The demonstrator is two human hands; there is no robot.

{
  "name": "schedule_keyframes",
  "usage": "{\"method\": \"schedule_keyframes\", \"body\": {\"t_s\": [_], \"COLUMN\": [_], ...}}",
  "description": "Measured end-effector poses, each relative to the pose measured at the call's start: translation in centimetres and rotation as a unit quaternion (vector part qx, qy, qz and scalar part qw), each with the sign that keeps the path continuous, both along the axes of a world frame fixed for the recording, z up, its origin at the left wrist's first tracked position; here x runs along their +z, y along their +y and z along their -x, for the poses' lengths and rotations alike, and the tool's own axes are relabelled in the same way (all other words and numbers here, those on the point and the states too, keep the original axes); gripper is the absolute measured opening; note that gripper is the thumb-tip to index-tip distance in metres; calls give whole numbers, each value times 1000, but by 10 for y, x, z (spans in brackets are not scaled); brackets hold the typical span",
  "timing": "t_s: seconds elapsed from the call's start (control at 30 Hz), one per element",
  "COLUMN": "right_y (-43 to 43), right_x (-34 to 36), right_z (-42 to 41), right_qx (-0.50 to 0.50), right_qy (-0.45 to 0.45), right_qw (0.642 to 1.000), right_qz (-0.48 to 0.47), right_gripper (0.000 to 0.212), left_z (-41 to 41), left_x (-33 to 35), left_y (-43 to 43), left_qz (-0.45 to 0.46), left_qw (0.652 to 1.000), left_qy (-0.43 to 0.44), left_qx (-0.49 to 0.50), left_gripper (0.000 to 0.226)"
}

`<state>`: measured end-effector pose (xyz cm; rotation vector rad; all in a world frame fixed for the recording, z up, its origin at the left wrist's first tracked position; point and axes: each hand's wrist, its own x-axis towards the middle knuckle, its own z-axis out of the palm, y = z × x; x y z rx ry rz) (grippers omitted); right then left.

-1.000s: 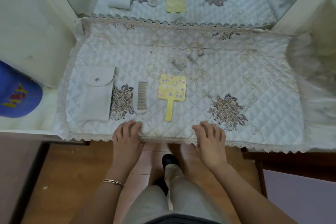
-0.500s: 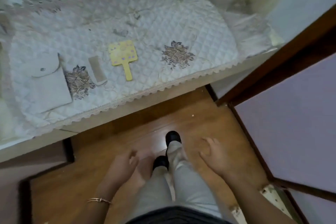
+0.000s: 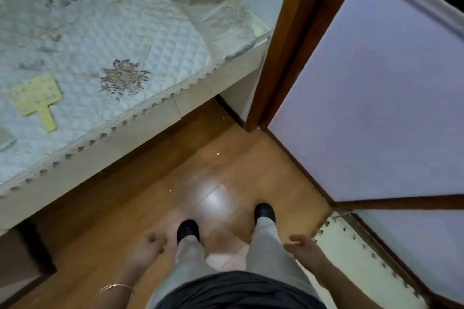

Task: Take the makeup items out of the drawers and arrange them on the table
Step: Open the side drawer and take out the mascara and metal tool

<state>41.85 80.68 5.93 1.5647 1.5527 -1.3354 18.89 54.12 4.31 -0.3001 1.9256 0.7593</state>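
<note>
Left hand [image 3: 147,249], lower centre, blurred: grip loosely curled, empty. Right hand [image 3: 302,246]: grip relaxed, empty. Yellow flat paddle-shaped item [image 3: 37,98] lies on white quilted table cover [image 3: 150,40], frame left.

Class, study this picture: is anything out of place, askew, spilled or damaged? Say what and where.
Small white specks lie on the wood floor, like dropped crumbs. The quilted cover is rumpled at its far right end. The yellow paddle lies flat and looks fine.
</note>
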Motion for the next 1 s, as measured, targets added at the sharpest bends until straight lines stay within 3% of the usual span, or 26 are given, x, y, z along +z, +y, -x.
{"method": "schedule_keyframes", "body": {"t_s": [0.23,0.37,0.57,0.8,1.0], "right_y": [151,211,239,243,279], "right_x": [9,15,5,-10,-3], "right_z": [-23,-13,8,52,125], "right_qx": [20,75,77,106,147], "right_qy": [66,87,78,-1,42], "right_qw": [996,988,992,994,988], "right_qz": [-56,-100,-71,3,-33], "right_gripper": [40,36,32,44,32], "left_z": [-65,-75,-69,-29,32], "left_x": [15,29,25,7,15], "left_y": [126,158,174,201,229], "left_qz": [-15,-33,-12,-8,-32], "left_qw": [997,996,993,983,979], "left_qy": [36,28,23,12,35], "left_qx": [74,82,115,182,197], "left_gripper": [29,13,12,25,16]}}
